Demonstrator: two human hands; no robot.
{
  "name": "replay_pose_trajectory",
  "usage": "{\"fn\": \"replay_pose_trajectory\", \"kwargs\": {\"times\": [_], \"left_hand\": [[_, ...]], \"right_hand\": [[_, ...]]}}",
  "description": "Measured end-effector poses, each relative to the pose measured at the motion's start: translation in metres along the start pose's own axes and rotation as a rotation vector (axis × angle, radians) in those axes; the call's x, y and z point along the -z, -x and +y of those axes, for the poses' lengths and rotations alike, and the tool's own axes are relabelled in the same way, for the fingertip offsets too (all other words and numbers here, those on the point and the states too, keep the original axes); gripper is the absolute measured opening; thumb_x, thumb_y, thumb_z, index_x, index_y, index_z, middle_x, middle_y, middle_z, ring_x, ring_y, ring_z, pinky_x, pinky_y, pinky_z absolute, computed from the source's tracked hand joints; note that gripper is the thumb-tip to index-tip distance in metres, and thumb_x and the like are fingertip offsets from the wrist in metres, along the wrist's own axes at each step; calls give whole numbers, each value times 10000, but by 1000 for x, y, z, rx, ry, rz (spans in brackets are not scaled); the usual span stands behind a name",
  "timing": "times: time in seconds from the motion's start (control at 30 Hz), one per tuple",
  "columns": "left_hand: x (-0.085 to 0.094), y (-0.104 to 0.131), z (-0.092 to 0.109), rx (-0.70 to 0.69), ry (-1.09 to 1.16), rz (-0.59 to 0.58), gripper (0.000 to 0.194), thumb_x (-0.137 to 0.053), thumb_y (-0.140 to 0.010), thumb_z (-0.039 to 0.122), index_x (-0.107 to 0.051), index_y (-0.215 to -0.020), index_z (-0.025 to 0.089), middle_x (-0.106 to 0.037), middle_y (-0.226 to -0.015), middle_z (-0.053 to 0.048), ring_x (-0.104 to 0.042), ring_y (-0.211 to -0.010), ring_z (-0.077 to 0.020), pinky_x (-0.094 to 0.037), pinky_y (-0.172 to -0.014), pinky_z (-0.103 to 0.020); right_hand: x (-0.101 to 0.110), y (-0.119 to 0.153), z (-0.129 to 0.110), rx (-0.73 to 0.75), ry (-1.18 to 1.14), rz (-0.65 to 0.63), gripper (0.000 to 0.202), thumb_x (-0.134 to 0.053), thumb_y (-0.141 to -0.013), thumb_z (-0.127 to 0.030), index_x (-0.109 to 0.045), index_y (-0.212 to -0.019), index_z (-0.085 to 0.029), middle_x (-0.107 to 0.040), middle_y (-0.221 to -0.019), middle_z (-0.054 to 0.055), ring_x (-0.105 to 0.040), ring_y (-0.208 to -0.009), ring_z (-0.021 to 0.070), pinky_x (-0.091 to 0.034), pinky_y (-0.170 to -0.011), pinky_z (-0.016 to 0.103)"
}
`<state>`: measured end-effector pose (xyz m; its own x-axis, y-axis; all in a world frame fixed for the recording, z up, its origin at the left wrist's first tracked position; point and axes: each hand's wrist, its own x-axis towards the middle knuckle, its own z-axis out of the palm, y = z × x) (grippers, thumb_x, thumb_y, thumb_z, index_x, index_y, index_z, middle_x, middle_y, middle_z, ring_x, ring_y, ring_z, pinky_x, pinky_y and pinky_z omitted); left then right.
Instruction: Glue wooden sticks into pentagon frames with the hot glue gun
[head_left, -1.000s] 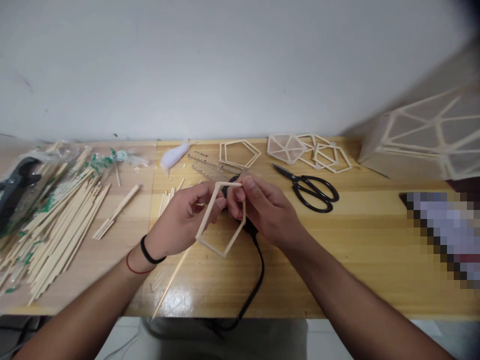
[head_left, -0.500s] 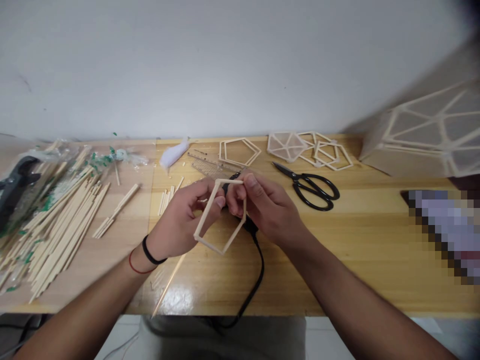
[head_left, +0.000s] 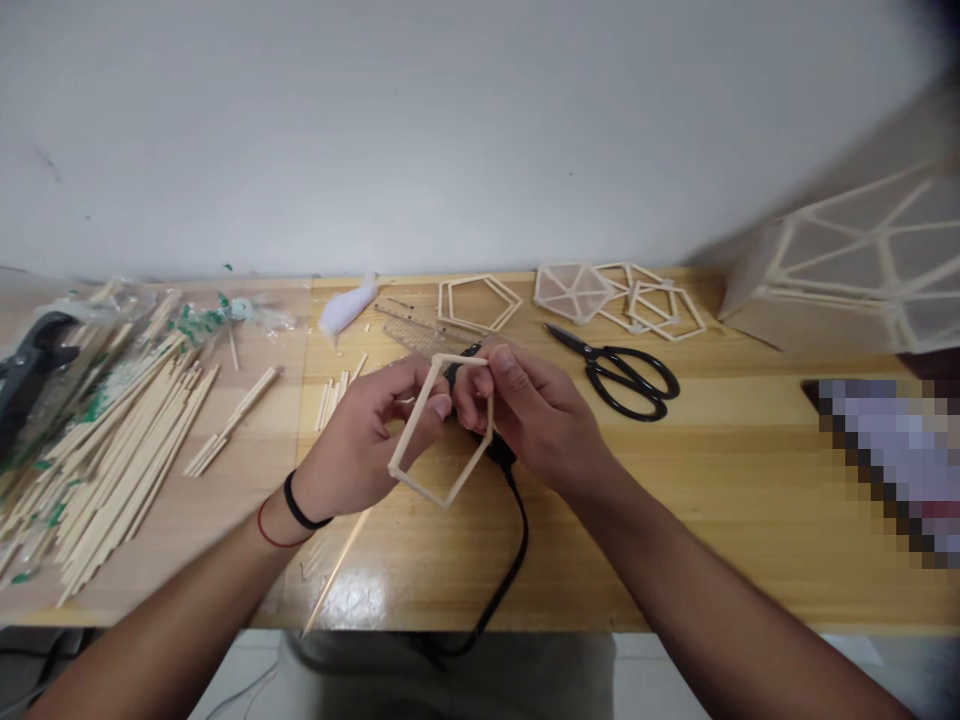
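Observation:
A five-sided frame of thin wooden sticks (head_left: 415,418) is held up, tilted, above the middle of the table. My right hand (head_left: 544,415) pinches its upper right corner between thumb and fingers. My left hand (head_left: 382,430) is closed around its left side, the thumb showing through the frame's opening. Behind and below the hands lies a black tool with a cord (head_left: 517,545), mostly hidden by them. Short cut sticks (head_left: 330,402) lie just beyond my left hand. Black-handled scissors (head_left: 626,375) rest to the right of my right hand.
Bundles of long sticks (head_left: 127,480) and plastic wrapping cover the left side, with a black plier-like tool (head_left: 34,375). Along the wall are a white bag (head_left: 349,306), clear rulers (head_left: 420,328), and pentagon frames (head_left: 480,281). A large papered stick structure (head_left: 847,265) stands at right, near a blurred-out device (head_left: 892,440).
The frame's top edge has tipped up very slightly. Both hands keep their hold and almost the same place.

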<state>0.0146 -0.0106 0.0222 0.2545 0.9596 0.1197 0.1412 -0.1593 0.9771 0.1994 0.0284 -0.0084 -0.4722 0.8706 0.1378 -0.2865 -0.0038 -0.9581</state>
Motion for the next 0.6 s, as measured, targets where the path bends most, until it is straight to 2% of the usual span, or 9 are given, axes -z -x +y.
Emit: {"fn": "replay_pose_trajectory", "kwargs": {"times": [0.17,0.37,0.6], "left_hand": [[0,0,1,-10,13,7,294,-645,-1029,430,-655,-846,200,-566,-664,15,-508,-603,-120,-415,-559,-242],[-1,0,1,-31,29,4,232,-634,-1029,342,-636,-841,206,-512,-638,38,-478,-588,-113,-397,-564,-243],[3,-1,1,-24,-67,65,302,-576,-1053,340,-628,-799,184,-593,-703,10,-523,-642,-119,-427,-616,-257]], "right_hand": [[1,0,0,13,12,-7,435,-522,-1101,-578,-551,-831,-238,-618,-713,-10,-540,-652,165,-428,-663,324],[0,-1,-2,-1,32,-5,456,-530,-1087,-609,-543,-821,-239,-615,-706,-8,-534,-645,166,-423,-653,324],[-1,-3,-3,-13,-31,11,459,-571,-1065,-620,-539,-805,-243,-594,-675,-17,-514,-611,164,-409,-629,328]]}}
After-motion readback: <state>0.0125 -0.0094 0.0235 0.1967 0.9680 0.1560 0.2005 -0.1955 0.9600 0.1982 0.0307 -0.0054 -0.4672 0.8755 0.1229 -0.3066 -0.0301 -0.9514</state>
